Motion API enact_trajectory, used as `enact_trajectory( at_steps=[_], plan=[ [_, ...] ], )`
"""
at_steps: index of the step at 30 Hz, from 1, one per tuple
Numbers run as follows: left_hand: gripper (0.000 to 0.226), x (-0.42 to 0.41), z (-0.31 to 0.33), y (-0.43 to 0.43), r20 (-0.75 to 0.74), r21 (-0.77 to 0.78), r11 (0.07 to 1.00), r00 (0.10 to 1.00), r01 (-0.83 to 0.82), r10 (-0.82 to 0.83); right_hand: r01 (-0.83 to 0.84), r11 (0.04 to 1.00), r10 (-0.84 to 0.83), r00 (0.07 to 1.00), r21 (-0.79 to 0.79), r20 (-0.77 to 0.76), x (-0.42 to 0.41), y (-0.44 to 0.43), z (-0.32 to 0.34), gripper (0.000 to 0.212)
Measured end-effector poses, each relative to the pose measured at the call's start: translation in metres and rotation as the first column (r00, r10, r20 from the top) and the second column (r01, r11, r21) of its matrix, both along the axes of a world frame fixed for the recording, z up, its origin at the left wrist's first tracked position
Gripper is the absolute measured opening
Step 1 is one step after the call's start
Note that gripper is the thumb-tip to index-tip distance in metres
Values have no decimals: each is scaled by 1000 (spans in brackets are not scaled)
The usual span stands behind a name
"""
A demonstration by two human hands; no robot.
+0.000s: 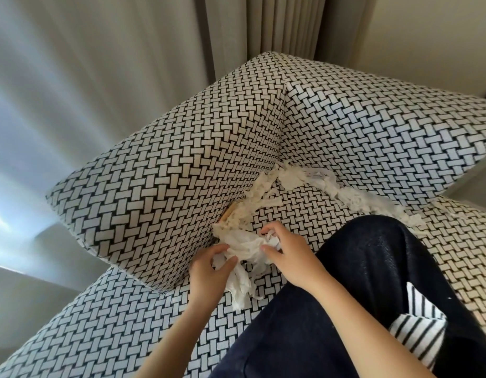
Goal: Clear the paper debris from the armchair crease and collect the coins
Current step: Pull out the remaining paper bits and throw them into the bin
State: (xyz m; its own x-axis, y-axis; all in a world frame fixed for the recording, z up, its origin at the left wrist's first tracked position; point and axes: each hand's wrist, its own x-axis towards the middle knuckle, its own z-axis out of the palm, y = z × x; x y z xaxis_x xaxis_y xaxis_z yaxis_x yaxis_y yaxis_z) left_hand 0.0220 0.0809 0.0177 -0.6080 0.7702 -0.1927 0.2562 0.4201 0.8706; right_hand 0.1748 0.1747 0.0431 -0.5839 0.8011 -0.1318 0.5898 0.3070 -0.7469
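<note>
The armchair (160,170) closes in the working spot on two sides: its arm rises on the left and its back (373,126) on the right, meeting in a corner. A knee in dark trousers (373,282) rests on the seat just right of the hands, so the open room is the seat front, towards the viewer. The paper debris (353,197) lies as a long ragged band along the crease, from the arm side round the corner and along the back. It is white, torn and crumpled into soft strips. The left hand (209,268) and right hand (288,257) both curl their fingers round a bunched wad of paper (244,248) at the arm-side crease, with loose ends hanging below.
</note>
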Motion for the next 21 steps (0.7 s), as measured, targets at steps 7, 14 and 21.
enact_trajectory(
  at_steps=[7, 14, 21],
  plan=[
    [5, -3, 5, -1, -9, 40, 999, 1000, -19, 19, 149, 989, -148, 985, 3, -92, -1, 2, 5, 19],
    [8, -3, 14, 3, 33, 147, 988, 999, -44, 39, 261, 960, -279, 917, -99, -287, 1, 5, 13, 11],
    [9, -2, 23, 5, 67, 223, 973, 997, -57, 44, 291, 879, -445, 784, -378, -432, 7, 7, 19, 26]
  ],
)
